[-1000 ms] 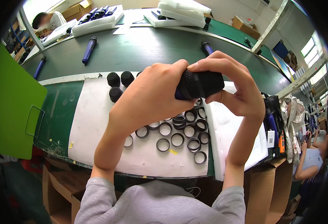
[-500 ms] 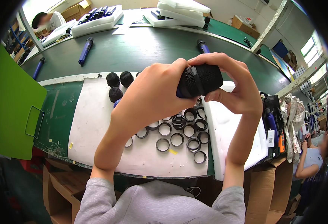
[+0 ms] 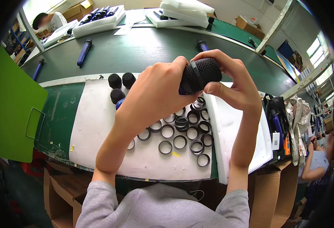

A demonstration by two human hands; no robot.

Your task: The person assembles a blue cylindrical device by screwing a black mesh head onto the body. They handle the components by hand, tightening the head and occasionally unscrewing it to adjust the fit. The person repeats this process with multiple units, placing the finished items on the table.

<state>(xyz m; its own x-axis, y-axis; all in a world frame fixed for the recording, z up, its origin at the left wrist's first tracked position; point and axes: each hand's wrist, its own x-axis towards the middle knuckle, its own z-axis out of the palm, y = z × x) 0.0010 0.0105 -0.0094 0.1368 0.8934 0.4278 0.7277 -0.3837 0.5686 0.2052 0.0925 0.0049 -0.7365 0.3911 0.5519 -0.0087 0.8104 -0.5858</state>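
Note:
A microphone [image 3: 204,73] with a black mesh head is raised over the workbench. My left hand [image 3: 151,87] is closed round its body, most of which the hand hides. My right hand [image 3: 237,81] grips the mesh head between thumb and fingers, at the far end. A dark band circles the head's middle. Beneath my hands, several black rings [image 3: 180,142] lie scattered on a white sheet [image 3: 94,125]. Left of my left wrist stand more black mesh heads [image 3: 114,81]; a blue body [image 3: 119,103] shows below one of them.
Beyond the bench runs a dark green belt [image 3: 129,49] carrying blue microphones [image 3: 84,52]. White foam [image 3: 246,152] lies at the right, beside a black bag [image 3: 277,125]. A green board [image 3: 15,110] stands at the left. Other people sit at far left and right.
Both hands, with the microphone between them, have shifted slightly left. The microphones on the belt have also slid a little to the left.

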